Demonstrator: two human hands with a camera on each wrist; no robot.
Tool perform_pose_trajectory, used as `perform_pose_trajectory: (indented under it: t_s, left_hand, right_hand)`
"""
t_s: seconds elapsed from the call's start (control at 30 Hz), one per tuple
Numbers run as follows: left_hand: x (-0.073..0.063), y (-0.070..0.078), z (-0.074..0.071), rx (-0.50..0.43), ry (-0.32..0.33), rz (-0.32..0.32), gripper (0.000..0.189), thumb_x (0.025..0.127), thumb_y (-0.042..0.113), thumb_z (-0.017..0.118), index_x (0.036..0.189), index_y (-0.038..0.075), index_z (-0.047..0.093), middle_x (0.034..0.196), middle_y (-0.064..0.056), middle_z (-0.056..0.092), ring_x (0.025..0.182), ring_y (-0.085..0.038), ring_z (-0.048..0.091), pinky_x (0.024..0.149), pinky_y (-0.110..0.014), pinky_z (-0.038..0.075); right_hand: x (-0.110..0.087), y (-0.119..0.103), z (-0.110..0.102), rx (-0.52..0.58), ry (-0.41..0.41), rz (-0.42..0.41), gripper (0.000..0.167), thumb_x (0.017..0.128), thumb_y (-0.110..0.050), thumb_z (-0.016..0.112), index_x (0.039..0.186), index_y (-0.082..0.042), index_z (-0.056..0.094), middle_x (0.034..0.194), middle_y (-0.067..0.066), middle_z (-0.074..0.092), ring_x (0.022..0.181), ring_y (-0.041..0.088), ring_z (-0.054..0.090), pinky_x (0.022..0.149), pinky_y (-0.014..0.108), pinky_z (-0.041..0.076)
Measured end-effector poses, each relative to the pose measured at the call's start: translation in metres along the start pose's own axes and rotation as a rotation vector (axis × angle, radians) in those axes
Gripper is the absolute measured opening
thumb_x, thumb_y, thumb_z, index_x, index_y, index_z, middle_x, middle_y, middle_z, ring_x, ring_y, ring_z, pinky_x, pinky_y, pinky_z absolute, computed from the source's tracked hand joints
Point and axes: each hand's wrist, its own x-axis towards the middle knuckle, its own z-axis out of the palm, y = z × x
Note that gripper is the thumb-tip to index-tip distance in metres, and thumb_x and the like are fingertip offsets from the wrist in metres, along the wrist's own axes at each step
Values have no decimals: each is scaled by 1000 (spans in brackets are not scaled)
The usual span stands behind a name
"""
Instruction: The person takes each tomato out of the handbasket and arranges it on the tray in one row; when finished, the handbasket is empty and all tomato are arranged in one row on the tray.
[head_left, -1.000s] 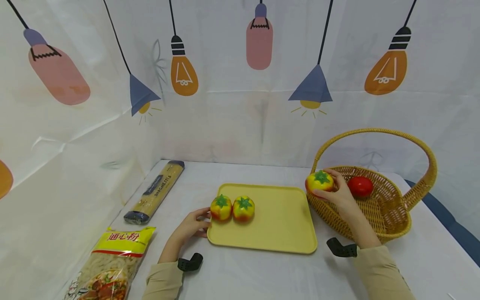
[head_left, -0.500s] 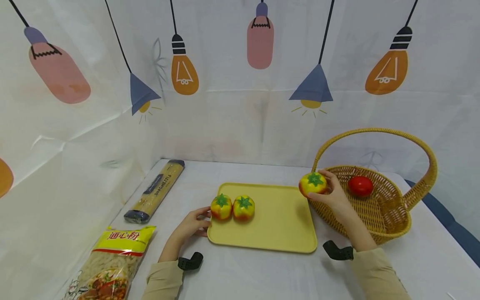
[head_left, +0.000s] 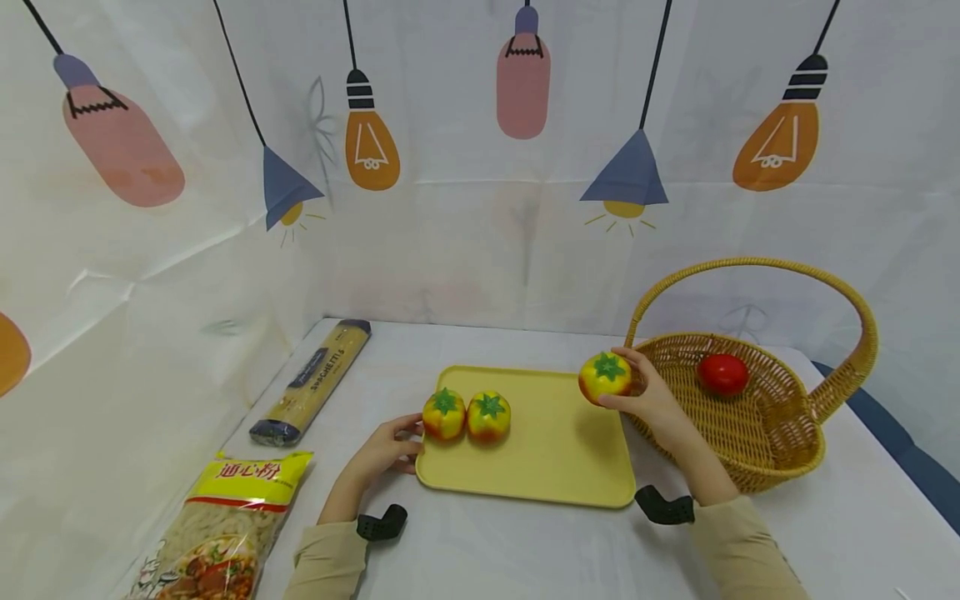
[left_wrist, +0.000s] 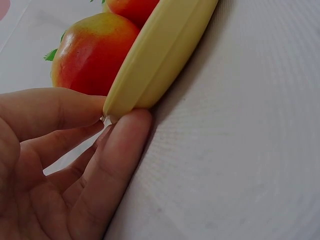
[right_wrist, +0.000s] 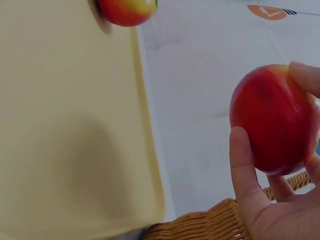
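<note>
My right hand (head_left: 654, 404) holds a yellow-red persimmon (head_left: 604, 377), apparently a model one with a green leaf cap, over the tray's right back corner. In the right wrist view the red underside of this persimmon (right_wrist: 272, 120) shows between thumb and fingers, with the tray's rim off to its left. Two similar persimmons (head_left: 444, 414) sit side by side at the left end of the yellow rectangular tray (head_left: 555, 467). At that end my left hand (head_left: 382, 450) pinches the tray's edge; the left wrist view has fingertip and thumb (left_wrist: 131, 132) on either side of the rim.
A wicker basket (head_left: 757, 450) with a tall handle stands right of the tray, holding a smooth red fruit (head_left: 723, 374). To the left lie a spaghetti pack (head_left: 313, 383) and a bag of pasta (head_left: 225, 525). A white printed cloth (head_left: 450, 250) hangs behind the table.
My right hand has carried the persimmon leftward, from the basket's left rim to above the tray's right back corner. My left hand stays at the tray's left edge.
</note>
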Motion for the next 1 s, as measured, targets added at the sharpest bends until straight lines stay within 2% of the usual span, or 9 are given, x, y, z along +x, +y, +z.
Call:
perform_pose_trajectory:
  t_s: [0.37, 0.73, 1.0]
  left_hand:
    - [1, -2, -1, 3, -12, 11, 64, 81, 4, 62, 137, -8, 34, 120, -21, 46, 79, -17, 57, 63, -34, 57]
    - [1, -1, -1, 12, -4, -1, 64, 81, 5, 62, 138, -7, 34, 121, -20, 46, 78, -16, 57, 64, -34, 57]
    - [2, -3, 0, 28, 8, -12, 63, 82, 4, 61, 138, -7, 34, 122, -20, 46, 79, -17, 57, 64, -34, 57]
  right_hand:
    - [4, 3, 10, 17, -40, -10, 79, 78, -9, 72, 142, -9, 26, 141, 16, 24, 110, 25, 40, 85, 21, 41]
    - [8, 14, 25, -3, -87, -25, 78, 77, -8, 72, 141, -8, 27, 141, 21, 24, 112, 36, 40, 87, 33, 42]
    - [10, 20, 38, -25, -130, -36, 79, 76, -11, 73, 140, -4, 27, 139, 21, 31, 115, 38, 39, 90, 38, 40]
